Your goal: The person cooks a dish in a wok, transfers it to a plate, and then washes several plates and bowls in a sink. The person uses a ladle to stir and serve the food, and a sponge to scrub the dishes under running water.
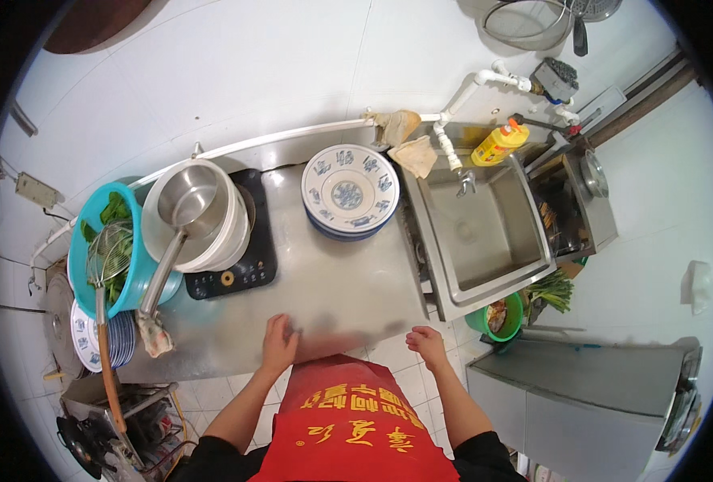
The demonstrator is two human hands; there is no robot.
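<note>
My left hand [280,342] is over the front edge of the stainless steel table [332,295], its fingers loosely curled and nothing seen in it. My right hand [427,344] hangs just off the table's front right corner, fingers partly bent, with no object visible in it. Between and beyond the hands stands a stack of patterned plates [350,190] near the back of the table. Left of it a steel saucepan [189,202] rests in a white bucket [236,241], on a black induction cooker [233,283].
A turquoise basin [145,283] holds leafy greens and a wire skimmer [110,250]. More plates [121,337] stand below it. Right lies a steel sink [483,241] with a tap [466,182] and a yellow bottle [500,143]. A green bucket [516,319] sits beneath, near a grey-topped cabinet [585,373].
</note>
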